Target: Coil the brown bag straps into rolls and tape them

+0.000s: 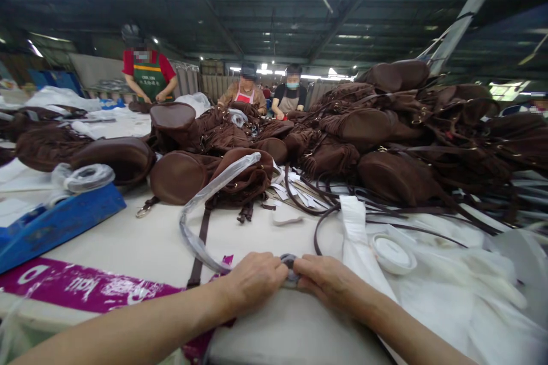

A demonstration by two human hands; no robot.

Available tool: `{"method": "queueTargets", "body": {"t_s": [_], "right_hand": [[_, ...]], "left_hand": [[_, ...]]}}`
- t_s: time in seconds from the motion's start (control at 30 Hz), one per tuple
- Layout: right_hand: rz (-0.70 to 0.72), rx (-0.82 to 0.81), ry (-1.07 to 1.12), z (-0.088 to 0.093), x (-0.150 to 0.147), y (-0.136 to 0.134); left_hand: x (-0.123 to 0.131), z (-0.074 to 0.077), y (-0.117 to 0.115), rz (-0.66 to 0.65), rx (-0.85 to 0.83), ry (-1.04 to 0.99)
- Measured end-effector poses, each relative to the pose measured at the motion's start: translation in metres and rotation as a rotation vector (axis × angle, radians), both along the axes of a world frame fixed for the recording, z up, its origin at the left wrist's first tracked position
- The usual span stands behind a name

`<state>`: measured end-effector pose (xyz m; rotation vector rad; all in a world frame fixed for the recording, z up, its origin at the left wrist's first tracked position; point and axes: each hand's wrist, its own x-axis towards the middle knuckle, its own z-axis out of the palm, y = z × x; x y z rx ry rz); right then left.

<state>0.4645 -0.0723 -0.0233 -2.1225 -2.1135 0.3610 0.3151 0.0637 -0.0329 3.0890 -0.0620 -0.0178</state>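
My left hand (253, 280) and my right hand (327, 280) meet at the near edge of the white table (145, 239). Both are closed in a pinch on the end of a brown strap wrapped in a clear plastic sleeve (214, 191). The sleeved strap loops up and away to a brown fringed bag (244, 174) lying just beyond my hands. A bare brown strap (200, 248) runs from that bag toward my left wrist.
A big heap of brown bags (406, 120) fills the right and the middle of the table. A blue tape dispenser (60, 219) with a tape roll sits left. A magenta printed sheet (81, 285) lies near left. White wrapping and a white lid (391, 252) lie right. Three people work at the far end.
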Motion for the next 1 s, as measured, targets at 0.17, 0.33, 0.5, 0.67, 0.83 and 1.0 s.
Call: {"method": "queueTargets", "body": {"t_s": [0.17, 0.33, 0.5, 0.67, 0.83, 1.0], "right_hand": [[-0.116, -0.029, -0.009, 0.0, -0.008, 0.001], [-0.003, 0.017, -0.047, -0.002, 0.001, -0.001], [-0.157, -0.031, -0.076, -0.006, -0.009, 0.005], [0.053, 0.017, -0.001, -0.006, 0.001, -0.002], [0.147, 0.013, 0.006, 0.005, 0.014, -0.003], [0.178, 0.038, -0.044, 0.005, 0.015, -0.002]], "left_hand": [[0.0, -0.001, -0.017, 0.167, -0.1, 0.019], [-0.003, 0.005, 0.004, -0.05, 0.037, -0.018], [0.003, -0.004, -0.014, 0.181, -0.102, 0.014], [-0.004, -0.004, -0.002, 0.065, -0.141, -0.033], [-0.002, 0.0, 0.026, -0.144, -0.004, -0.104], [-0.002, 0.003, 0.024, -0.227, 0.132, -0.138]]}}
